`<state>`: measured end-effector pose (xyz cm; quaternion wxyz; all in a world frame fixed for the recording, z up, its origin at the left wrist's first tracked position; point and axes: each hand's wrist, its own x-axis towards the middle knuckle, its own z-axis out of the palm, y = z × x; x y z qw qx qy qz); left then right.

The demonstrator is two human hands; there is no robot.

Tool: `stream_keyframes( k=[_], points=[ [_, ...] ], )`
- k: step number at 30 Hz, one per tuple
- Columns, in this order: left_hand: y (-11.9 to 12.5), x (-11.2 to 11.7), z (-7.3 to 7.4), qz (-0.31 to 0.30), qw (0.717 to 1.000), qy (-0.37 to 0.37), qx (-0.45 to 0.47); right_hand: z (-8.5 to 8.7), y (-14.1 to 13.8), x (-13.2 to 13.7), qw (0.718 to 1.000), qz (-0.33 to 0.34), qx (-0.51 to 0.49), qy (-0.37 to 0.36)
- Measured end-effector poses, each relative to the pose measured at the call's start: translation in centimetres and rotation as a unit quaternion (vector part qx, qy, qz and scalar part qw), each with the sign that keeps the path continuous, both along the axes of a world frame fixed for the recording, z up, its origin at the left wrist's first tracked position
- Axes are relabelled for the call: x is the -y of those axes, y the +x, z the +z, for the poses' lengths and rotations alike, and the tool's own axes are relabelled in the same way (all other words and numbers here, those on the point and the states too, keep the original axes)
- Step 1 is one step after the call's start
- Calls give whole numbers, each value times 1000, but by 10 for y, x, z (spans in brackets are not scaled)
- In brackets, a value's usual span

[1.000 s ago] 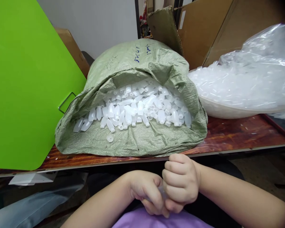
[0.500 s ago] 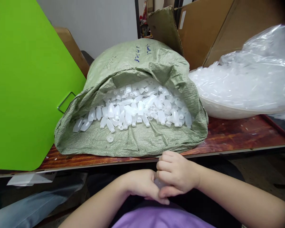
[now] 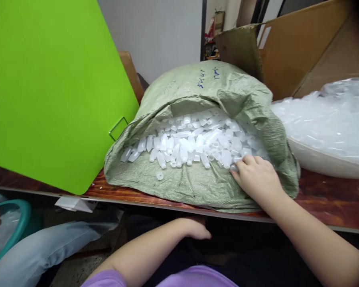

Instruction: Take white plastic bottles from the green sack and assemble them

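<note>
A green woven sack (image 3: 197, 183) lies open on the wooden table (image 3: 326, 199), filled with several small translucent white plastic bottles (image 3: 194, 141). My right hand (image 3: 255, 177) rests palm down on the sack's right lip, fingers apart, fingertips touching the nearest bottles. No bottle is visibly gripped in it. My left hand (image 3: 196, 229) is low in front of my lap, just under the table's front edge, palm down with fingers curled. What it holds, if anything, is hidden. One loose bottle cap (image 3: 159, 175) lies on the sack's front flap.
A large green board (image 3: 54, 87) leans at the left against the sack. A white basin (image 3: 332, 163) with clear-bagged plastic parts sits at the right, and cardboard boxes (image 3: 302, 44) stand behind. A teal tub (image 3: 16, 223) and another person's leg (image 3: 44, 249) are at lower left.
My hands were together in my lap around a small bottle. The right hand has since gone forward onto the sack's bottles, the left stays low, and the view has shifted left.
</note>
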<state>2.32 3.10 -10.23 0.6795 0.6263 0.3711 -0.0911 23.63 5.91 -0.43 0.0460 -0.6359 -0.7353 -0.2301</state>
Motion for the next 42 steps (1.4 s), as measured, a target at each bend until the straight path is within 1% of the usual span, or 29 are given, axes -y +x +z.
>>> stream_keyframes(
  k=[1, 3, 4, 5, 6, 7, 8, 9, 10, 11, 12, 13, 14, 15, 17, 19, 21, 24, 26, 27, 28, 30, 32, 34, 36, 39, 40, 42],
  points=[
    [-8, 0, 16, -13, 1000, 21, -12, -2, 1, 1, 1000, 5, 1, 7],
    [-28, -3, 58, -61, 996, 59, -24, -6, 7, 4, 999, 31, -20, 20],
    [-39, -8, 82, -160, 982, 97, -5, -10, 11, 6, 997, 48, -46, 25],
    [-52, -15, 107, -214, 969, 121, 21, -13, 15, 8, 994, 62, -85, 25],
    [-65, -26, 129, -205, 967, 148, 34, -16, 17, 12, 988, 71, -135, 24],
    [-79, -39, 149, -147, 963, 227, 17, -20, 18, 17, 979, 70, -189, 26],
    [-92, -55, 164, -73, 934, 349, -36, -22, 17, 22, 969, 61, -239, 28],
    [-104, -71, 174, -13, 874, 473, -114, -24, 14, 28, 958, 51, -281, 30],
    [-115, -88, 180, -5, 799, 571, -189, -26, 10, 35, 948, 45, -314, 35],
    [-123, -104, 180, -35, 734, 633, -244, -28, 5, 41, 940, 51, -336, 40],
    [-130, -119, 178, -83, 686, 666, -282, -30, -1, 47, 933, 66, -352, 47],
    [-134, -131, 174, -137, 649, 683, -306, -32, -7, 52, 926, 88, -363, 50],
    [-135, -142, 168, -191, 623, 690, -317, -35, -12, 56, 920, 111, -371, 54],
    [-134, -151, 163, -237, 605, 691, -317, -38, -16, 59, 915, 130, -377, 60],
    [-129, -166, 154, -309, 585, 690, -294, -44, -22, 61, 910, 151, -381, 61],
    [-121, -179, 147, -358, 579, 685, -261, -50, -24, 61, 909, 157, -380, 64],
    [-114, -192, 142, -392, 574, 681, -230, -54, -24, 59, 910, 162, -376, 64],
    [-110, -204, 137, -410, 556, 700, -179, -55, -24, 58, 913, 168, -368, 60],
    [-109, -207, 135, -412, 545, 716, -145, -55, -25, 58, 914, 170, -363, 57],
    [-110, -206, 134, -410, 546, 718, -134, -54, -25, 58, 915, 170, -362, 57],
    [-111, -205, 133, -404, 554, 717, -129, -54, -25, 58, 915, 171, -362, 57],
    [-116, -202, 131, -373, 586, 705, -140, -53, -25, 59, 914, 174, -363, 57],
    [-123, -198, 129, -328, 622, 693, -156, -53, -24, 59, 913, 173, -364, 57],
    [-132, -193, 127, -276, 648, 693, -155, -54, -24, 59, 915, 170, -362, 58],
    [-141, -188, 127, -220, 659, 702, -156, -54, -24, 59, 916, 170, -359, 58],
    [-152, -181, 130, -147, 669, 699, -204, -55, -24, 59, 917, 175, -354, 58],
    [-155, -178, 132, -130, 681, 687, -219, -55, -24, 59, 917, 174, -354, 58],
    [-161, -175, 134, -104, 715, 651, -234, -55, -24, 59, 919, 167, -354, 54]
  ],
)
